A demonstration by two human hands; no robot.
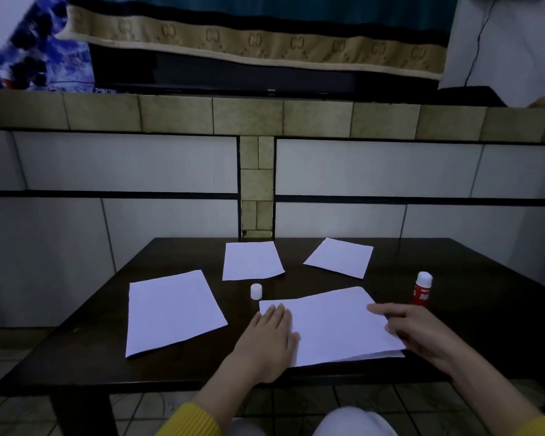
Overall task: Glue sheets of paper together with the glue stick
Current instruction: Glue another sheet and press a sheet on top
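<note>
While uncapped, glue stick (pixel 423 288) stands beyond right fingers (pixel 378 308).

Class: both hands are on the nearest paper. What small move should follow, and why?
Probably the right hand lifts toward the glue stick: it stands uncapped beside the sheet, its cap apart, while the left hand presses flat.

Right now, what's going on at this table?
A person is pressing a stacked pair of paper sheets flat on the dark table. The left hand lies flat on its left edge and the right hand rests on its right side. The red glue stick stands uncapped, its white cap apart. Three single sheets lie around.
</note>
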